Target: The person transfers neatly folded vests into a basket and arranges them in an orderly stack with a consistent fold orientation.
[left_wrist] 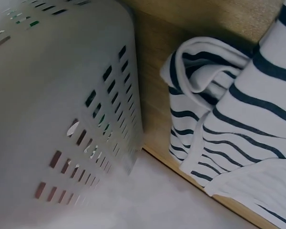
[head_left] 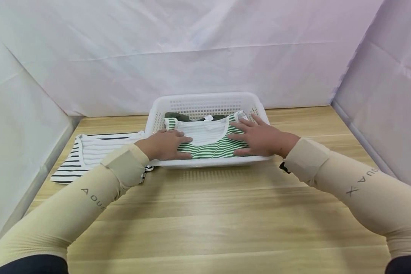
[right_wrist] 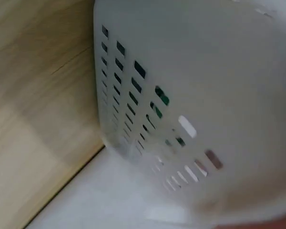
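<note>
In the head view a green-and-white striped shirt (head_left: 209, 151) lies spread inside a white plastic basket (head_left: 205, 163), its white neckline facing up. My left hand (head_left: 166, 144) rests on the shirt's left side with fingers extended over the cloth. On the right side my right hand (head_left: 258, 137) presses flat on the shirt, fingers spread. A dark green garment (head_left: 178, 116) shows behind the shirt at the basket's back. Both wrist views show mostly the basket's slotted outer walls, and the fingers are hidden there.
A black-and-white striped shirt (head_left: 70, 163) lies on the wooden table (head_left: 212, 213) left of the basket, its near corner bunched beside the basket wall. White cloth walls (head_left: 205, 57) enclose the table at the back and both sides.
</note>
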Tool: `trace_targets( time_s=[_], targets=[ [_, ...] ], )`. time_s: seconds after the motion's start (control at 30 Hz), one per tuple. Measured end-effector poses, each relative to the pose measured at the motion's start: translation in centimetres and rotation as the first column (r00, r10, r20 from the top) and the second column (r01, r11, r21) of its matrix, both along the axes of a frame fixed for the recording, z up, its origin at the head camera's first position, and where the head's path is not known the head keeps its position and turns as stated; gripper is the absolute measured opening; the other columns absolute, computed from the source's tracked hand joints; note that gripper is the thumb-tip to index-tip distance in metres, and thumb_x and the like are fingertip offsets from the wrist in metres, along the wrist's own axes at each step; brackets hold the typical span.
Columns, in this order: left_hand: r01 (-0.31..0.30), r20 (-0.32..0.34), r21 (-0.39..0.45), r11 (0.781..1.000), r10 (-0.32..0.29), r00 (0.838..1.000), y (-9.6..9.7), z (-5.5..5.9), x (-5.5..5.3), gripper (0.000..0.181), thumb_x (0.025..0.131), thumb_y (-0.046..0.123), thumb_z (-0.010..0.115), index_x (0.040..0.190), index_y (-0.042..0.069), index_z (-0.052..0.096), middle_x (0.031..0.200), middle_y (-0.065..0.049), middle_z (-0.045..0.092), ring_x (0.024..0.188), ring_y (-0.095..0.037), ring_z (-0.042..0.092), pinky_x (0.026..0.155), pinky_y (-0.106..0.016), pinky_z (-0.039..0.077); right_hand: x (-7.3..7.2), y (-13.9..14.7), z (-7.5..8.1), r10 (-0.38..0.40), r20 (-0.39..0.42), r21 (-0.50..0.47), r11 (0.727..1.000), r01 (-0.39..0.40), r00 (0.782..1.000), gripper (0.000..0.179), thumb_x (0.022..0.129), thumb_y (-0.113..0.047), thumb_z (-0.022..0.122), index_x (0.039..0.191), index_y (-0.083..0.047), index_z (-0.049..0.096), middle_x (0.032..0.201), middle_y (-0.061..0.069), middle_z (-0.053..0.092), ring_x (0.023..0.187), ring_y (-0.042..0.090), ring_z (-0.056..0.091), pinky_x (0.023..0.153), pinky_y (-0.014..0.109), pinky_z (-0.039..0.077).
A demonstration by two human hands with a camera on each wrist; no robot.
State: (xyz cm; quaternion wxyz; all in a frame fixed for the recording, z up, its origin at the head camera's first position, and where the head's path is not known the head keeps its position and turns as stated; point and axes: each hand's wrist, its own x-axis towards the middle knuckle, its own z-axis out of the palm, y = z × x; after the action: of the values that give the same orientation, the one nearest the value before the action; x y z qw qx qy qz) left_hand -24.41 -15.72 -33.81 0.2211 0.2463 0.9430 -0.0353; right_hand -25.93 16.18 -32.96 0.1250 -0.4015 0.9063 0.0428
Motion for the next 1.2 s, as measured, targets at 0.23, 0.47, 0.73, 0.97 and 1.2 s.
trace_targets(
  time_s=[0.23,0.47,0.73,0.97,1.2],
  targets=[
    [0.020,-0.023,-0.007,1.000,-0.020,1.000,0.1,-0.4,0.0,0.076,0.096,0.068,0.044,0.158,0.026,0.031,0.164,-0.012,0.029,0.153,-0.036,0.022,0.120,-0.064,0.018,0.0,-1.4,-1.1,0.098,-0.030,0.084,0.992,-0.095,0.995,0.066,0.101,-0.058,0.044,0.157,-0.025,0.034,0.166,0.011,0.023,0.154,0.040,0.016,0.122,0.062,0.014],
    [0.030,-0.035,-0.010,1.000,-0.030,0.999,0.5,-0.3,0.3,0.075,0.097,0.067,0.044,0.158,0.026,0.032,0.163,-0.011,0.031,0.153,-0.034,0.023,0.121,-0.062,0.015,0.1,-1.7,-1.7,0.068,0.022,0.139,0.988,-0.071,0.997,0.068,0.102,-0.056,0.043,0.160,-0.025,0.026,0.167,0.012,0.021,0.153,0.042,0.017,0.121,0.064,0.014],
    [0.038,-0.051,-0.013,0.999,-0.038,0.998,0.5,-0.1,0.4,0.074,0.097,0.065,0.047,0.157,0.025,0.034,0.162,-0.012,0.034,0.150,-0.033,0.030,0.120,-0.064,0.018,0.0,-2.1,-1.4,0.044,0.078,0.139,0.989,-0.055,0.996,0.066,0.103,-0.051,0.046,0.160,-0.025,0.025,0.167,0.011,0.020,0.153,0.042,0.016,0.121,0.065,0.012],
    [0.067,-0.080,0.065,0.996,-0.062,0.995,0.2,0.2,0.1,0.066,0.097,0.061,0.052,0.150,0.022,0.047,0.155,-0.010,0.046,0.147,-0.031,0.038,0.119,-0.068,0.012,-0.1,-2.3,-1.4,0.024,0.098,0.127,0.991,-0.037,0.995,0.065,0.102,-0.050,0.048,0.160,-0.027,0.026,0.167,0.010,0.019,0.154,0.041,0.014,0.121,0.064,0.010],
    [0.134,-0.332,0.497,0.857,0.045,0.942,-1.9,4.0,-0.2,0.032,0.101,0.028,0.059,0.125,0.008,0.068,0.128,-0.010,0.068,0.125,-0.031,0.059,0.114,-0.054,0.035,-0.1,-2.1,-1.5,0.034,0.100,0.125,0.991,-0.046,0.994,0.065,0.103,-0.049,0.048,0.160,-0.026,0.026,0.167,0.012,0.019,0.153,0.041,0.016,0.122,0.063,0.011]
  ],
)
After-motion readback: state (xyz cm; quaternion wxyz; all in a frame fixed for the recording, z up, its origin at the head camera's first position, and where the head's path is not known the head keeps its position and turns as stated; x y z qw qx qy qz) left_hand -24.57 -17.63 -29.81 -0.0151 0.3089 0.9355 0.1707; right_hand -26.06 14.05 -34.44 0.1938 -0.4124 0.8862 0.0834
